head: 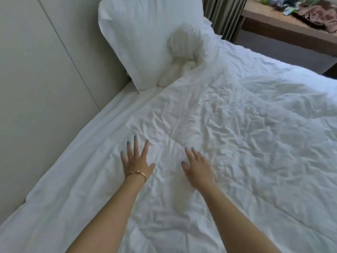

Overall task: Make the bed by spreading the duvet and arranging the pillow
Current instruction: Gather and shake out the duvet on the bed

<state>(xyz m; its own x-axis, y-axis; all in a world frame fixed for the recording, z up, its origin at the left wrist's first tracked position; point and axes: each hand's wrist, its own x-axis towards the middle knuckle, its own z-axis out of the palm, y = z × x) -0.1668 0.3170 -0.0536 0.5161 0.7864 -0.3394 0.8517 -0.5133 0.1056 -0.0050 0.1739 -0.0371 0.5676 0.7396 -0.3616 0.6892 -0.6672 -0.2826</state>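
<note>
Two bare hands lie flat on one wrinkled white cotton duvet (237, 136), which covers most of the frame from the centre to the right edge and down to the bottom. The left hand (135, 160), just left of centre in the lower middle, has its fingers straight and spread wide, palm down on the cloth, gripping nothing; one thin gold bracelet (136, 174) circles its wrist. The right hand (197, 166), just beside it toward the centre, also rests palm down with straight fingers and holds nothing, though it is slightly blurred. One plump white rectangular pillow (138, 37) stands propped against the pale padded headboard (45, 61) in the upper left of the frame. One bunched white cloth bundle (184, 42) leans against the pillow's right side, touching the duvet's top edge. A strip of smooth white bedsheet (76, 152) shows along the duvet's left edge. In the upper right corner, one wooden desk (277, 24) carries a heap of brown cloth (317, 17), beside grey-green curtains (224, 13).
</note>
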